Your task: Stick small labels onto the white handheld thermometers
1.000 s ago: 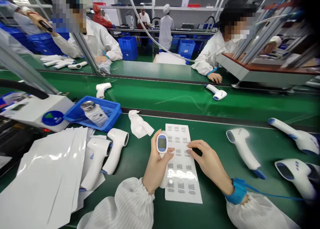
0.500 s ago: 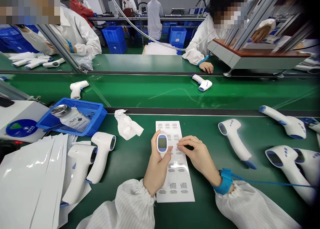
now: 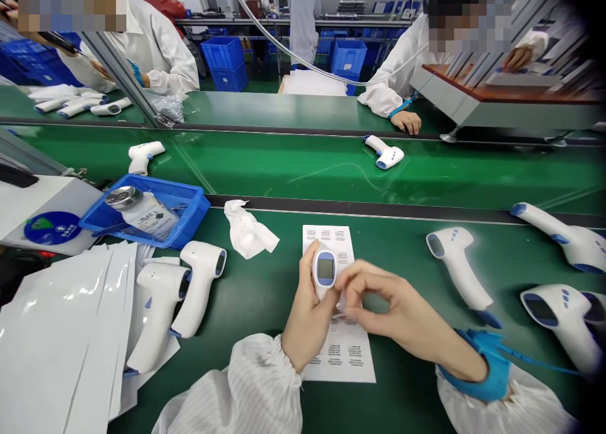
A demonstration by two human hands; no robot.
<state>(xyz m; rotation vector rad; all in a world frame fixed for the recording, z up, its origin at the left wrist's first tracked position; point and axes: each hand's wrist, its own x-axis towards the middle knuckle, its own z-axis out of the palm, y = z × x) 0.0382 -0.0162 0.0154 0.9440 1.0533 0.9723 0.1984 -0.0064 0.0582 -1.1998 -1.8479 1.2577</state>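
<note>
My left hand (image 3: 310, 314) is shut on a white infrared thermometer (image 3: 325, 271), whose blue-rimmed display faces up. My right hand (image 3: 391, 301) is beside it, with thumb and fingertips pinched at the thermometer's side; anything between them is too small to tell. Both hands are above a white label sheet (image 3: 329, 244) printed with rows of small text. Several more thermometers lie near my hands: one (image 3: 199, 289) and another (image 3: 158, 314) on the left, and others (image 3: 457, 266) (image 3: 563, 320) on the right.
A blue tray (image 3: 184, 197) holds a metal-capped bottle (image 3: 142, 213). A crumpled white wipe (image 3: 249, 232) and white plastic bags (image 3: 61, 345) lie on the green bench. Beyond it, thermometers (image 3: 383, 153) rest on a green conveyor belt (image 3: 284, 168); a co-worker's hand (image 3: 406, 122) is across it.
My right hand has risen off the label sheet and pinched against the thermometer's side. My left hand and the thermometer have shifted slightly right.
</note>
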